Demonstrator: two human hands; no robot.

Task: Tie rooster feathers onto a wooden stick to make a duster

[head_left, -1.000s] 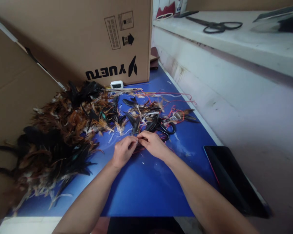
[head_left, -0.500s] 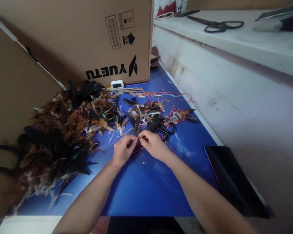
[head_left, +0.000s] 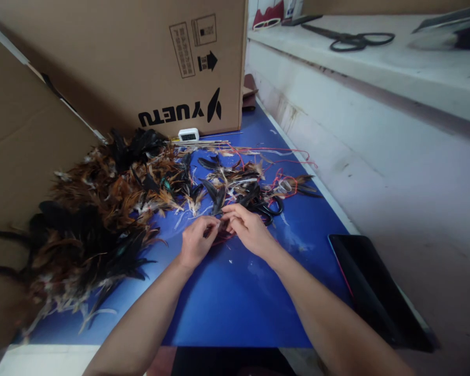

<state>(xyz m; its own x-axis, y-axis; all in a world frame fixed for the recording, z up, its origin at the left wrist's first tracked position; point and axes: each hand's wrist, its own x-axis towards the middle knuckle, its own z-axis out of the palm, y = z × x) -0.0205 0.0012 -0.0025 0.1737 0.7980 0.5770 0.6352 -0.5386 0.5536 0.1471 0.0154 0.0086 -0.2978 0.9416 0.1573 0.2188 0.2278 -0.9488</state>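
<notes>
My left hand (head_left: 199,241) is closed in a pinch near the middle of the blue table (head_left: 235,308). Whatever sits between its fingertips is too small to make out. Just to the right, my right hand (head_left: 249,230) has its fingers partly stretched and apart, close to the left fingertips. Red string (head_left: 222,241) lies under and around both hands. A dark feather (head_left: 215,194) is right beyond the fingertips. Black-handled scissors (head_left: 274,207) lie past my right hand, partly covered by feathers.
Brown and black feather bundles (head_left: 113,188) heap along the left. Thin sticks (head_left: 203,142) and a small white timer (head_left: 188,134) lie before a cardboard box (head_left: 141,62). A dark phone (head_left: 376,287) rests at the right edge. Large scissors (head_left: 348,40) lie on the ledge.
My right hand's fingers have loosened from their pinch and stretched forward, slightly away from the left fingertips. My left hand stays in place.
</notes>
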